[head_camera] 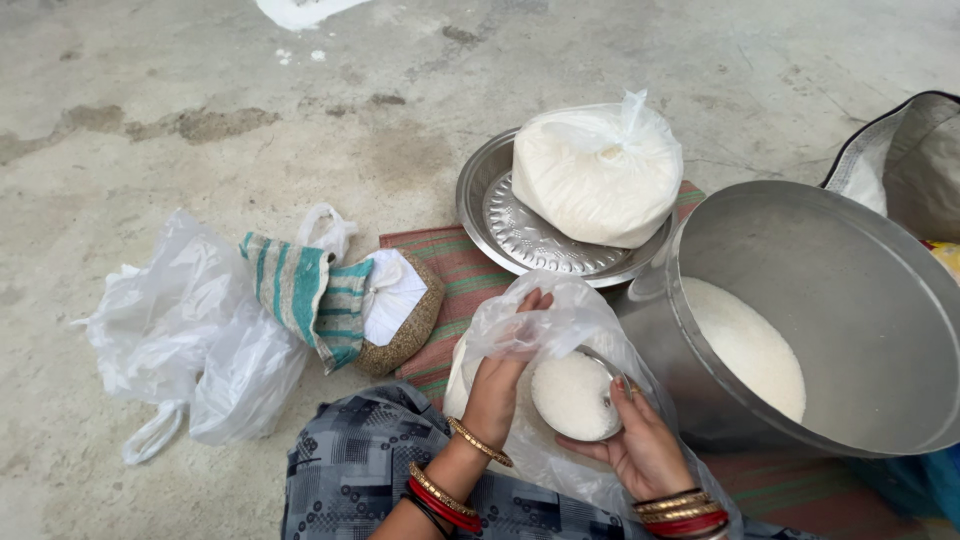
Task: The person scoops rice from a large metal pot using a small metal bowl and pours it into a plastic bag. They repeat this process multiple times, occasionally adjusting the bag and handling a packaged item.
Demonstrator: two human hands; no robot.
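Note:
My left hand (497, 385) grips the rim of a thin clear plastic bag (548, 325) and holds its mouth up. My right hand (640, 445) holds a small steel bowl (574, 396) heaped with white grain, tipped at the bag's opening. Bangles ring both wrists. Just to the right stands a big steel pot (850, 270), tilted toward me, with white grain (745, 345) in its bottom.
A tied plastic bag of white grain (597, 172) rests on a steel plate (500, 215) behind. A striped cloth bag (305, 290) and a sack of brownish grain (405, 335) lie to the left, beside crumpled clear plastic bags (190, 330). A striped mat (450, 265) covers the concrete floor.

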